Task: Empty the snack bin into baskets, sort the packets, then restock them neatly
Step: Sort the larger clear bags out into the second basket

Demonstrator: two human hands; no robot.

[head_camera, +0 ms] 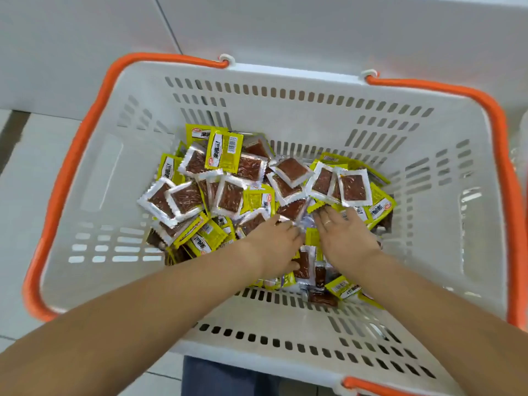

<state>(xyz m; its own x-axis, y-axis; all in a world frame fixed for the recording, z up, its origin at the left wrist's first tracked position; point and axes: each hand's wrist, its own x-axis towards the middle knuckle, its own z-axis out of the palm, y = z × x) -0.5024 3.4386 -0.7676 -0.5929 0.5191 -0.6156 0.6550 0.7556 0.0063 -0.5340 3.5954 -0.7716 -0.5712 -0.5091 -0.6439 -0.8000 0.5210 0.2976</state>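
Observation:
A white slotted shopping basket [285, 104] with orange handles [85, 132] fills the view. Its bottom holds a heap of several small snack packets [228, 181], some showing yellow printed fronts, others clear backs with brown contents. Both my hands reach down into the heap near its front middle. My left hand [274, 241] lies palm down on the packets with its fingertips among them. My right hand [343, 232] lies beside it, fingers spread and pointing forward over the packets. Whether either hand pinches a packet is hidden under the fingers.
The basket stands on a pale tiled floor [25, 178] next to a white cabinet face [285, 24]. Dark blue trousers [217, 378] show below the basket's near wall. Bare basket floor lies at the left [108, 247] and right of the heap.

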